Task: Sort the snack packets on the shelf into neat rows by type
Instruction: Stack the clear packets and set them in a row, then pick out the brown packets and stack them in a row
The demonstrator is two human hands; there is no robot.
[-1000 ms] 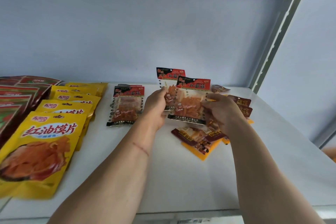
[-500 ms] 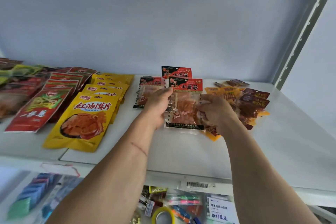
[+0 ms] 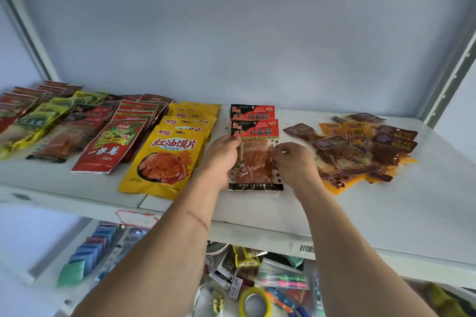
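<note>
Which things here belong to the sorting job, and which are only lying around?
Job:
- clear red-topped packet, held by left hand and right hand
- row of yellow packets
- loose pile of dark brown packets

Lying about, lower shelf:
- yellow tape roll
- blue packs

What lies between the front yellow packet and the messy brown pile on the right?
In the head view, the clear red-headed packets lie there in a short row, with the left hand and right hand gripping the front one's sides.
</note>
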